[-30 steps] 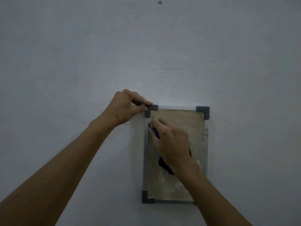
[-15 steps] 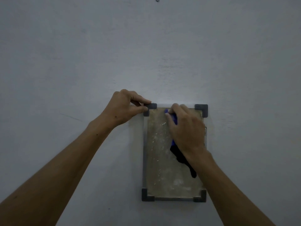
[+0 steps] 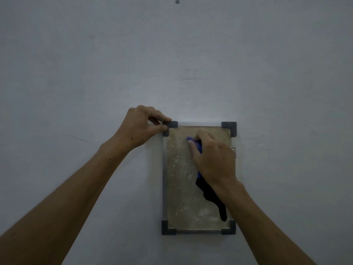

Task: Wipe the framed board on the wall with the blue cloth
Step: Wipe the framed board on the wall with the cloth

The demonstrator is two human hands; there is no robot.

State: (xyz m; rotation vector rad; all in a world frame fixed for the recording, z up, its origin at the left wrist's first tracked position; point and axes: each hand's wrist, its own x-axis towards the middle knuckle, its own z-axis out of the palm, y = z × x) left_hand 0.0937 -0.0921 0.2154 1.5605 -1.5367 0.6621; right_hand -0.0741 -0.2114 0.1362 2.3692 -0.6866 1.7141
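Observation:
A framed board (image 3: 181,188) hangs on the pale wall, upright, with a beige speckled face and dark grey corner pieces. My left hand (image 3: 141,129) pinches its upper left corner between thumb and fingers. My right hand (image 3: 212,155) lies flat on the upper right part of the board, pressing the blue cloth (image 3: 196,145) against it. Most of the cloth is hidden under the palm; a dark tail of it (image 3: 214,199) hangs down below the wrist toward the lower right corner.
The plain grey-white wall (image 3: 95,64) fills the view around the board. A small screw or nail (image 3: 177,1) sits high on the wall above it. A faint scratch marks the wall left of my left wrist.
My right hand with the cloth went from the upper left of the board up to the right along the top, then came slightly down. My left hand stayed on the corner.

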